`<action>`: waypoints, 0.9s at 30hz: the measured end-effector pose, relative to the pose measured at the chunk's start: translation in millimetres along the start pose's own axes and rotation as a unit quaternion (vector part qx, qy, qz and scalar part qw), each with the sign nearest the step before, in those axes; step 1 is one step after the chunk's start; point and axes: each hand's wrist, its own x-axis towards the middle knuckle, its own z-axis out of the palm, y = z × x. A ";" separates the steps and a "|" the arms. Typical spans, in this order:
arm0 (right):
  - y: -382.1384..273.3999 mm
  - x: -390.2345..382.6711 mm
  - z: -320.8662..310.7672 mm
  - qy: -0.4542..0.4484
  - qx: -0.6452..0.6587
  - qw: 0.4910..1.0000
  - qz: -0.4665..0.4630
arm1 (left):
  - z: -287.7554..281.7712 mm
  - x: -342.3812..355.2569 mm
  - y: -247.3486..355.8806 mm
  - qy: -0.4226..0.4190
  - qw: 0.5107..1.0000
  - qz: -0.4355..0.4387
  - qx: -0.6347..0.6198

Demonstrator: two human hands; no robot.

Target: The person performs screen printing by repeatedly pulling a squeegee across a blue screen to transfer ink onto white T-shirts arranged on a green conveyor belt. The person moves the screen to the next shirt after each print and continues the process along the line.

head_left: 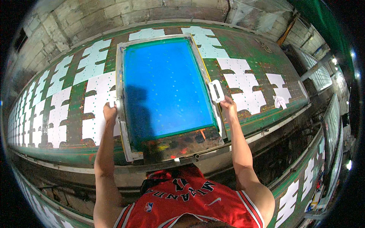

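A screen printing frame [121,72] with a blue mesh [167,87] lies over the long green table in front of me. Pale dots run across the mesh, and a dark shadow falls on its left side. My left hand [110,112] is closed round a white handle [114,102] on the frame's left edge. On the right edge, my right hand [229,108] grips the lower end of another white handle [217,91]; its fingertips are partly hidden. White cut fabric pieces [99,91] with dotted marks lie beside and beyond the frame.
Rows of white pieces cover the green table [262,49]. A crumpled white cloth [280,101] rests near its right end. A block wall [95,15] stands behind. Another green table with white pieces [291,197] is at the lower right. A metal rail [262,133] edges the near side.
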 end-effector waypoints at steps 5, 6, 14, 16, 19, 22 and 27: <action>15.6 10.0 -37.3 -0.007 0.029 0.999 0.024 | 32.4 -32.8 16.7 0.007 0.998 -0.060 -0.032; 16.2 12.1 -42.9 -0.001 0.023 0.999 0.027 | 35.9 -35.4 14.6 0.006 0.999 -0.033 -0.036; 18.1 27.7 -63.9 -0.025 0.025 0.999 0.041 | 63.9 -30.2 -12.8 0.032 0.999 -0.035 0.005; 20.1 31.0 -70.0 -0.002 0.037 0.998 0.050 | 69.5 -36.5 -17.7 0.036 0.999 -0.012 0.019; 25.6 34.3 -80.6 -0.008 0.022 0.999 0.045 | 77.0 -38.4 -19.3 0.041 0.999 0.019 0.018; 28.6 37.4 -92.6 -0.002 0.018 0.998 0.053 | 85.0 -38.8 -15.1 0.023 1.000 -0.006 0.012; 28.9 38.0 -105.1 -0.001 0.016 0.998 0.056 | 92.5 -48.6 2.9 0.042 0.996 0.009 0.084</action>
